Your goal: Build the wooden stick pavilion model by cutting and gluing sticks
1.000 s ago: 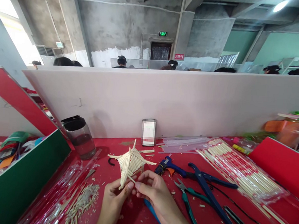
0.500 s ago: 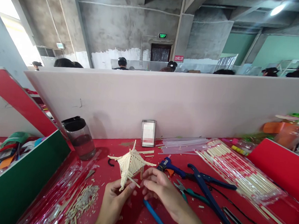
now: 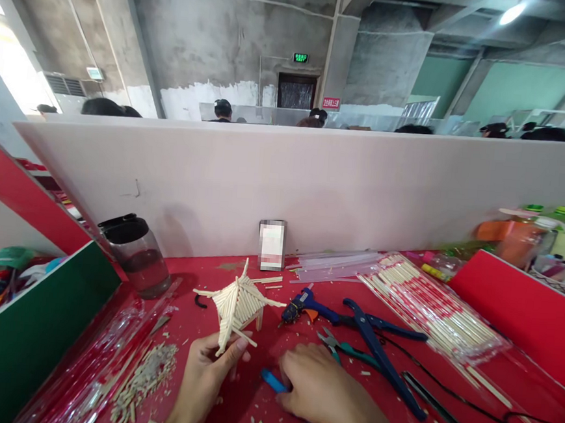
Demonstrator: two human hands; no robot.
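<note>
My left hand (image 3: 205,376) pinches the lower edge of a small roof-shaped model made of pale wooden sticks (image 3: 237,302), holding it above the red table (image 3: 256,418). My right hand (image 3: 315,389) lies low on the table, palm down, its fingers curled over a blue-handled tool (image 3: 273,381) that lies flat. Whether the fingers grip the tool or only rest on it is hidden. A blue glue gun (image 3: 304,302) lies just beyond my right hand.
Blue pliers (image 3: 374,349) and teal cutters (image 3: 345,348) lie right of centre. Packs of chopsticks (image 3: 431,311) fill the right side, stick offcuts (image 3: 145,377) and empty wrappers the left. A dark-lidded jar (image 3: 135,252) and a green box (image 3: 33,335) stand left. A white partition (image 3: 314,188) closes the back.
My right hand has let go of the stick model and dropped to the table onto the blue-handled tool. My left hand still holds the model.
</note>
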